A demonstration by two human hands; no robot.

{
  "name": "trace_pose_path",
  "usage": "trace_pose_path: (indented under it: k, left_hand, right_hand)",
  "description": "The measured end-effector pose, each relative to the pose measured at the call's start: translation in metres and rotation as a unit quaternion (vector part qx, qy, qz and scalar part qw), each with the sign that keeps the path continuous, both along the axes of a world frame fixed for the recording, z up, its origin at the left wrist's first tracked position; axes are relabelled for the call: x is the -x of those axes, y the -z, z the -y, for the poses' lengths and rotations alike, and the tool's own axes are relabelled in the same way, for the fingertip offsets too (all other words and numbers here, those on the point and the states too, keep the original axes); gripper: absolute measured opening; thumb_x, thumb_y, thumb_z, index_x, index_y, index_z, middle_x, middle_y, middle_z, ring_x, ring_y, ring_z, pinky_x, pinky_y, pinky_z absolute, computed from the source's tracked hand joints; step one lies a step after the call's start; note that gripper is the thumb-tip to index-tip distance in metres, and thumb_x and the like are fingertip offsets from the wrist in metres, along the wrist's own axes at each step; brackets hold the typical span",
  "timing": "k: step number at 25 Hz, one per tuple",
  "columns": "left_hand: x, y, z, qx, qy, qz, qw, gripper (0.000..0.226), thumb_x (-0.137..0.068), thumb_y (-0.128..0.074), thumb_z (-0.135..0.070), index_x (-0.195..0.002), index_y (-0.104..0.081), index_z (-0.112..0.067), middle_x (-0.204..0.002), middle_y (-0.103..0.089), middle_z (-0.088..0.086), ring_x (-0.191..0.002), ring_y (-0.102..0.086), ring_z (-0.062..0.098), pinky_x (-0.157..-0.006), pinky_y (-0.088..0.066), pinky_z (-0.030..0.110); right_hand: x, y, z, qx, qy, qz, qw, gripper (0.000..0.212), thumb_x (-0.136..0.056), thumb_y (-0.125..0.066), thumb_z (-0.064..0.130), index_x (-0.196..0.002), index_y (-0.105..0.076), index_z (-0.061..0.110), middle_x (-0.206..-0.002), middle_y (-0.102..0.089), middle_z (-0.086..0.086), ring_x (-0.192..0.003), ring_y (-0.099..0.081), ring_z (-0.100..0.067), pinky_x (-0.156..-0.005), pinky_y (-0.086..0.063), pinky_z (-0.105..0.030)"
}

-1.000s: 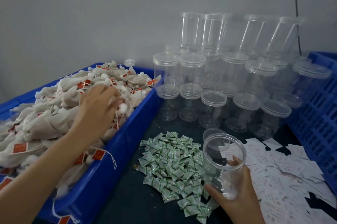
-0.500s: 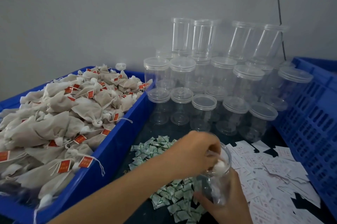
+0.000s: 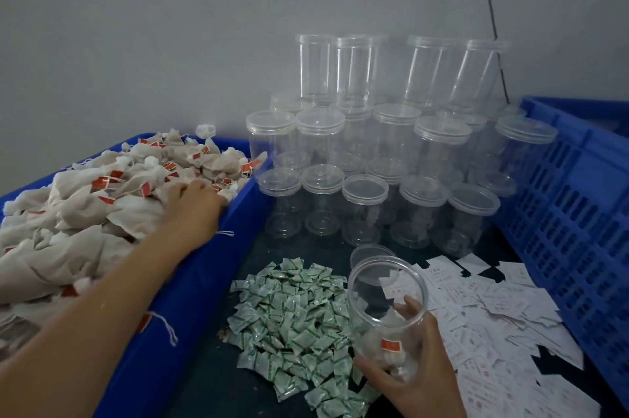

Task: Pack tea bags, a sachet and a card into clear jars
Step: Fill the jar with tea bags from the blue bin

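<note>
Right hand [image 3: 418, 366] fingers [image 3: 369, 369] wrapped around the open clear plastic jar [image 3: 384, 284], held tilted, one beige tea bag with red tag [image 3: 391, 347] at its bottom. Left hand [image 3: 195, 203] fingertips buried in the heaped beige tea bags [image 3: 102, 213] in the blue plastic bin [image 3: 204, 281]; can't tell if pinching one. Risks: tangled strings could drag extra bags over the rim; the tilted jar could spill its bag.
</note>
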State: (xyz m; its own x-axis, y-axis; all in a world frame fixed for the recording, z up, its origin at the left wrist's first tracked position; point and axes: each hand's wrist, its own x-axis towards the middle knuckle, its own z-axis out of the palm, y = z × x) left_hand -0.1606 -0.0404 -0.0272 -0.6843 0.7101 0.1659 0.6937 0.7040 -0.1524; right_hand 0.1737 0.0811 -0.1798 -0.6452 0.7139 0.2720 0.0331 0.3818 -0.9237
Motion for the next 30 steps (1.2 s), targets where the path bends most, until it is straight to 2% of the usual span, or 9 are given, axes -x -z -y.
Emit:
trace_pose_path:
  k: [3,6,10,12,16,20,24,27,30]
  left_hand:
    - [0.0,0.0,0.001,-0.106,0.009,-0.058,0.993,0.006,-0.087,-0.063,-0.019,-0.088,-0.064,-0.025,-0.104,-0.064,0.002,-0.107,-0.051,0.024,-0.099,-0.032,0.045]
    - [-0.008,-0.006,0.003,-0.22,0.031,-0.04,0.974,0.016,-0.083,-0.068,-0.007,-0.087,-0.056,-0.016,-0.094,-0.062,0.009,-0.093,-0.053,0.028,-0.091,-0.037,0.048]
    - [-0.063,-0.036,-0.005,-0.451,0.173,0.157,0.861,0.019,-0.092,-0.052,0.005,-0.091,-0.057,-0.013,-0.081,-0.06,0.003,-0.073,-0.058,0.014,-0.067,-0.052,0.032]
    - [-0.115,-0.043,-0.015,-0.414,0.275,0.239,0.834,0.025,-0.09,-0.055,0.006,-0.087,-0.06,-0.019,-0.08,-0.062,-0.008,-0.075,-0.059,0.0,-0.066,-0.047,0.011]
    - [-0.188,-0.023,-0.031,-0.253,0.395,0.344,0.813,0.009,-0.091,-0.061,-0.009,-0.096,-0.066,-0.014,-0.089,-0.065,-0.009,-0.085,-0.061,0.003,-0.077,-0.049,0.014]
    - [-0.145,-0.033,-0.042,-0.263,0.37,0.27,0.849,0.016,-0.09,-0.06,-0.017,-0.104,-0.066,-0.019,-0.092,-0.063,-0.016,-0.086,-0.06,-0.004,-0.08,-0.047,0.007]
    - [-0.051,-0.041,-0.03,-0.314,0.181,0.104,0.926,0.018,-0.091,-0.059,-0.005,-0.106,-0.067,-0.008,-0.105,-0.068,0.008,-0.087,-0.059,0.016,-0.082,-0.045,0.022]
    - [0.002,-0.018,-0.005,-0.158,-0.023,-0.03,0.987,0.03,-0.09,-0.06,-0.012,-0.119,-0.058,-0.005,-0.122,-0.06,0.018,-0.108,-0.055,0.032,-0.095,-0.043,0.044]
    - [0.017,0.001,0.011,0.038,-0.099,-0.092,0.99,0.031,-0.089,-0.06,-0.031,-0.116,-0.055,-0.017,-0.12,-0.058,0.007,-0.111,-0.054,0.025,-0.098,-0.042,0.041]
  right_hand:
    - [0.0,-0.001,0.0,-0.012,0.014,0.004,1.0,0.102,-0.044,-0.088,0.072,-0.129,-0.032,0.066,-0.132,-0.048,0.037,-0.12,-0.052,0.013,-0.082,-0.051,-0.015]
    - [0.001,0.0,0.001,-0.022,0.019,0.014,0.999,0.102,-0.048,-0.084,0.076,-0.131,-0.026,0.068,-0.134,-0.043,0.039,-0.122,-0.049,0.013,-0.088,-0.049,-0.017]
    - [0.002,0.001,0.0,-0.038,0.023,0.023,0.999,0.105,-0.05,-0.083,0.076,-0.134,-0.02,0.066,-0.135,-0.039,0.042,-0.124,-0.045,0.017,-0.085,-0.046,-0.007]
    - [0.002,0.0,0.0,-0.037,0.02,0.023,0.999,0.102,-0.05,-0.082,0.077,-0.132,-0.022,0.066,-0.134,-0.041,0.041,-0.124,-0.046,0.015,-0.084,-0.047,-0.007]
    - [0.006,0.0,-0.001,-0.03,0.035,-0.019,0.999,0.094,-0.053,-0.09,0.063,-0.131,-0.038,0.057,-0.124,-0.061,0.013,-0.111,-0.065,-0.011,-0.078,-0.058,-0.026]
    - [0.004,0.005,-0.003,-0.014,0.036,-0.027,0.999,0.1,-0.046,-0.094,0.062,-0.13,-0.039,0.057,-0.123,-0.06,0.02,-0.111,-0.064,-0.004,-0.082,-0.054,-0.016]
    - [0.004,0.007,-0.004,-0.008,0.048,-0.031,0.998,0.098,-0.046,-0.09,0.069,-0.127,-0.036,0.062,-0.128,-0.055,0.031,-0.114,-0.058,0.009,-0.084,-0.047,-0.005]
    - [0.004,0.004,-0.003,-0.001,0.051,-0.028,0.998,0.096,-0.044,-0.089,0.071,-0.123,-0.035,0.067,-0.128,-0.053,0.035,-0.113,-0.056,0.013,-0.082,-0.046,-0.002]
    - [0.004,0.003,-0.002,0.003,0.054,-0.02,0.998,0.098,-0.042,-0.089,0.072,-0.122,-0.033,0.069,-0.129,-0.051,0.036,-0.116,-0.054,0.014,-0.084,-0.046,-0.003]
